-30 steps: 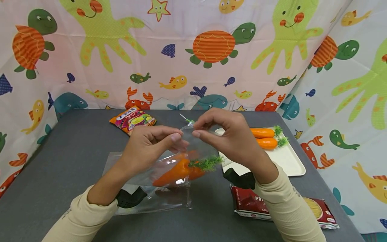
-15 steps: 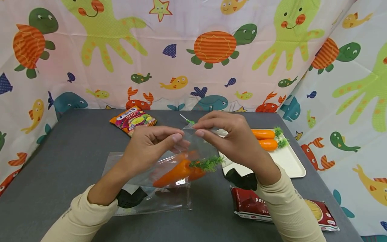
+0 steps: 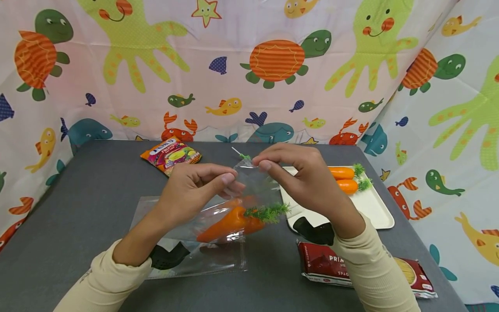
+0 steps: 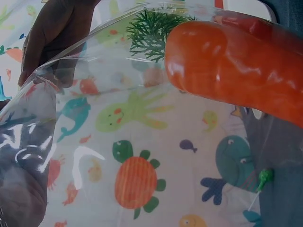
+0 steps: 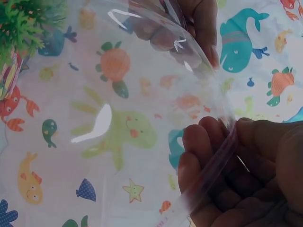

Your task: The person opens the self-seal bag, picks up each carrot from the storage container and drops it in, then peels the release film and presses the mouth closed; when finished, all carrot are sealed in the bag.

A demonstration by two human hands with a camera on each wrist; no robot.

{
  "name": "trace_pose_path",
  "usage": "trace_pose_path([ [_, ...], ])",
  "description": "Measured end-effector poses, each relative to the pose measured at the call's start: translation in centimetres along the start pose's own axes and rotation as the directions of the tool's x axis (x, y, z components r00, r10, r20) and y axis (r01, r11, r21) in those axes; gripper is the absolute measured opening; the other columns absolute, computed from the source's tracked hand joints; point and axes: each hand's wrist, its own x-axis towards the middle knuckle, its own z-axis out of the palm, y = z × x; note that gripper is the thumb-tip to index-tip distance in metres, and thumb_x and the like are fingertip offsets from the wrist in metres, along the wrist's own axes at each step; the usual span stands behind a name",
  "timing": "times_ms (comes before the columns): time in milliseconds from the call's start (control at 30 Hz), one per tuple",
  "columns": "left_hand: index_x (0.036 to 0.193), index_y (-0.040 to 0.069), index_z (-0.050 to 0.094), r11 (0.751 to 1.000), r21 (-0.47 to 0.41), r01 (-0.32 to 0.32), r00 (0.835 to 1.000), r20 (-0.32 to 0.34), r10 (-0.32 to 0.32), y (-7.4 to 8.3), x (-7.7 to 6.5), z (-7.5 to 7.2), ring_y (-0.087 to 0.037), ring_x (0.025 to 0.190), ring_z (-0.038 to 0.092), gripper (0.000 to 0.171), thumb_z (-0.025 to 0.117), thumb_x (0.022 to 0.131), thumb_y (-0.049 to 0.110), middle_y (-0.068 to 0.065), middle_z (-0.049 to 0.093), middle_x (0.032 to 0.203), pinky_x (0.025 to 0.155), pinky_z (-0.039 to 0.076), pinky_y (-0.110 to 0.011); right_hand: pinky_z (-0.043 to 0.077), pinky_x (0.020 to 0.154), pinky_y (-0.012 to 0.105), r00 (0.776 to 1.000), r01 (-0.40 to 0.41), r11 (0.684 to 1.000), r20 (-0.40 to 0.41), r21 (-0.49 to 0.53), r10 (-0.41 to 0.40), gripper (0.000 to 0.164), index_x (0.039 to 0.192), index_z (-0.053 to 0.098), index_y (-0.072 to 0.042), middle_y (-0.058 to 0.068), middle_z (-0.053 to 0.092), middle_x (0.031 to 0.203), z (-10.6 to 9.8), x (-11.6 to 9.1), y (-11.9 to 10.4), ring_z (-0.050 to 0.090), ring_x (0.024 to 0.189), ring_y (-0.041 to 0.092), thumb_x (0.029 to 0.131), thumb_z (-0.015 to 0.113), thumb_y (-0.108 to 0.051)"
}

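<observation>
A clear plastic bag is stretched between my two hands, its lower part hanging toward the table. My left hand pinches one edge of its film between thumb and fingers. The opposite edge is pinched by my right hand, slightly higher; the right wrist view shows that film between thumb and curled fingers. Inside the bag lie orange carrots with feathery green tops; folds and glare partly hide them. One carrot looms large in the left wrist view.
A cream tray with two carrots stands at right. Nearer is a red spaghetti pack, partly behind my right forearm. A Fox's candy bag and a green-wrapped lollipop lie toward the back. A patterned curtain encloses the table.
My right hand has shifted slightly right, and the film between the hands has spread a little wider. My left hand stays nearly still, and the carrots keep their place.
</observation>
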Motion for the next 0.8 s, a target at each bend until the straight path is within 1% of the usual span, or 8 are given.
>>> trace_pose_path([
  [133,0.108,-0.006,0.070,1.000,-0.002,-0.014,1.000,0.003,0.014,0.01,-0.04,-0.07,-0.022,0.077,0.072,0.017,0.061,0.095,0.000,-0.008,0.074,0.090,0.070,0.059,-0.037,0.055,0.083,0.030,1.000,-0.002,1.000,-0.005,0.029,0.002,0.025,0.104,0.073,0.000,0.002,0.072,0.098,0.05,-0.04,-0.10,0.066,0.092,0.015,0.081,0.073,0.009],
  [233,0.108,-0.007,0.069,1.000,-0.004,-0.029,1.000,0.005,0.029,0.03,-0.07,-0.13,-0.022,0.078,0.072,0.017,0.060,0.095,-0.001,-0.009,0.074,0.090,0.070,0.059,-0.037,0.055,0.079,0.029,1.000,0.005,0.999,0.001,0.038,-0.005,0.028,0.103,0.073,0.000,0.002,0.071,0.096,0.08,-0.08,-0.18,0.065,0.087,0.015,0.077,0.077,0.008],
  [300,0.109,-0.007,0.069,1.000,-0.006,-0.028,1.000,0.007,0.028,0.04,-0.10,-0.15,-0.022,0.078,0.072,0.017,0.060,0.095,-0.001,-0.009,0.074,0.091,0.069,0.059,-0.037,0.055,0.079,0.029,1.000,0.010,0.999,0.003,0.033,-0.010,0.027,0.101,0.073,0.000,0.002,0.071,0.095,0.11,-0.05,-0.20,0.065,0.087,0.015,0.076,0.079,0.007],
  [433,0.109,-0.006,0.069,1.000,-0.003,-0.011,1.000,0.003,0.011,0.10,-0.09,-0.15,-0.022,0.078,0.072,0.018,0.061,0.095,-0.001,-0.009,0.074,0.092,0.070,0.059,-0.037,0.055,0.081,0.030,1.000,0.023,1.000,0.008,-0.001,-0.022,0.021,0.098,0.074,-0.001,0.001,0.071,0.095,0.10,0.04,-0.17,0.066,0.091,0.016,0.079,0.077,0.006],
  [600,0.109,-0.006,0.069,1.000,-0.001,-0.001,1.000,0.001,0.001,0.14,-0.06,-0.13,-0.020,0.078,0.072,0.017,0.061,0.094,-0.001,-0.009,0.074,0.092,0.070,0.059,-0.037,0.055,0.078,0.029,0.999,0.044,0.999,0.021,-0.031,-0.043,0.018,0.100,0.074,0.000,0.002,0.071,0.098,0.13,0.00,-0.07,0.066,0.094,0.017,0.083,0.071,0.006],
  [800,0.109,-0.007,0.069,1.000,-0.009,-0.003,1.000,0.005,0.003,0.18,-0.15,-0.09,-0.021,0.078,0.072,0.017,0.062,0.094,-0.001,-0.010,0.074,0.092,0.070,0.059,-0.037,0.056,0.081,0.031,0.999,0.029,0.997,0.021,-0.075,-0.028,0.017,0.102,0.073,0.000,0.004,0.071,0.101,0.15,0.10,-0.37,0.066,0.098,0.017,0.087,0.067,0.005],
])
